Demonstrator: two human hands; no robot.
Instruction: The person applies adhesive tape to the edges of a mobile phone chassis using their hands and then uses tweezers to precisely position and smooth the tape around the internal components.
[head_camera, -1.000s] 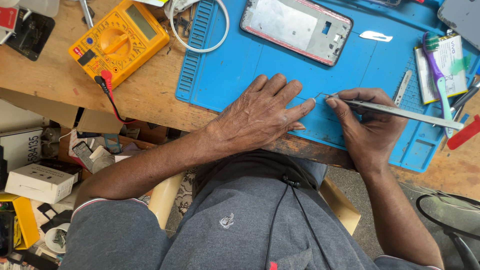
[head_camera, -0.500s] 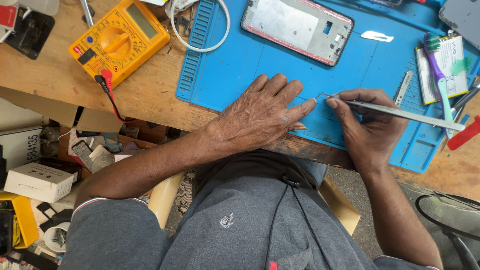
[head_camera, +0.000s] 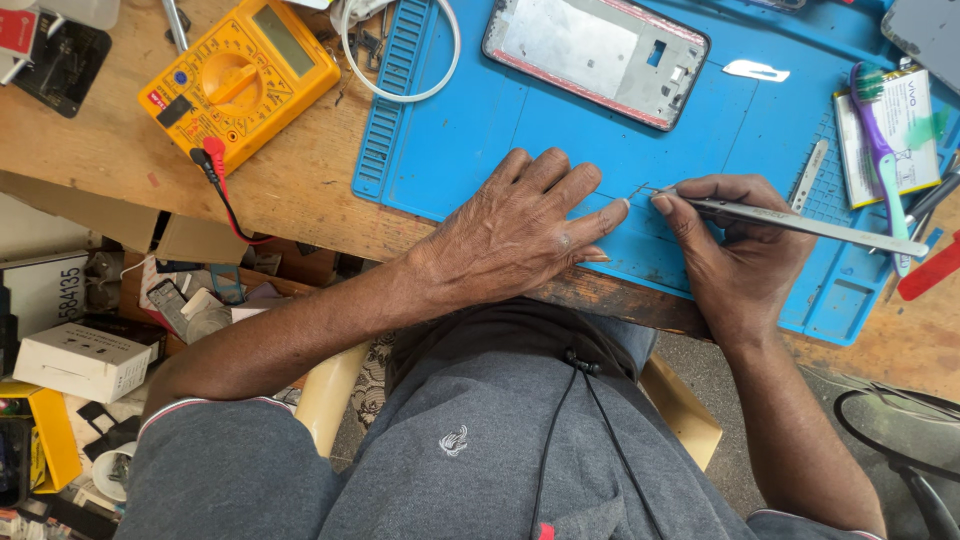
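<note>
We are working over the blue repair mat (head_camera: 470, 130), our left hand (head_camera: 520, 230) lying flat, fingers spread, holding nothing. Our right hand (head_camera: 745, 245) is pinching metal tweezers (head_camera: 800, 220), tips near the left forefinger; any part there is too small to see. Placing needs steadiness.

Bright, even daylight; soft shadows, sharp focus, slight edge distortion.

Grey screen on yellow multimeter (head_camera: 283, 40) top left; white box (head_camera: 80, 362) lower left; labelled white packet (head_camera: 898, 125) right.
</note>
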